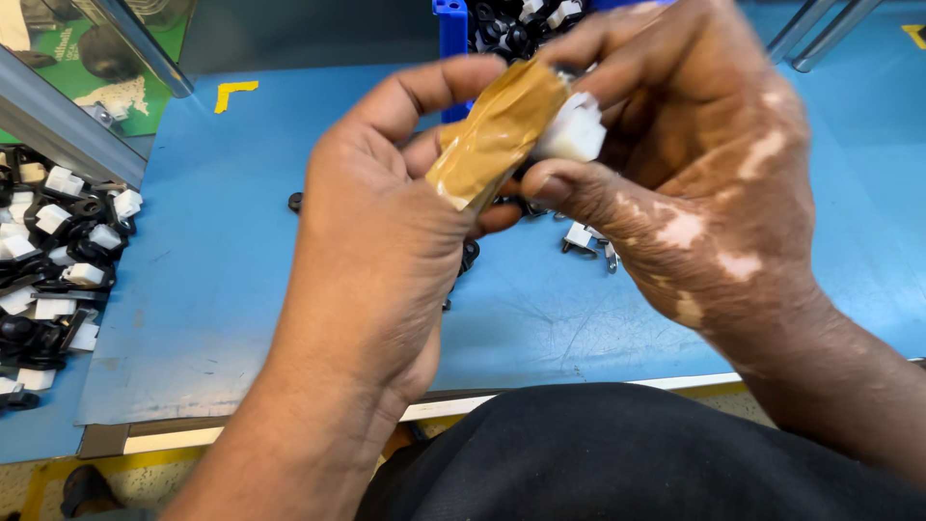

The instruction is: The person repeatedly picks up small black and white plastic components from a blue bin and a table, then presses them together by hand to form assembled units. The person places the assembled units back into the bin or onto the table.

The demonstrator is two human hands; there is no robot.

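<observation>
Heap of black and white parts (58, 270): one, too many pieces to count, lying at the far left edge of the blue table (231, 289).

Yellow corner mark (234, 93): one, sitting on the table top toward the back left.

Left hand (386, 260): one, curling its fingers, the thumb pressing along a finger wrapped in brown tape (497, 130); one taped finger is showing, its long axis running from lower left up to upper right.

White plastic part (571, 130): one, being held above the table between the two hands, touching the upper-right end of the tape; which way it is pointing cannot be told.

Right hand (694, 174): one, pinching the white part between thumb and fingertips.

Loose clips (586, 239): about two, lying on the table beneath the hands.

Blue bin (451, 29): one, standing at the back, holding more black and white parts
</observation>
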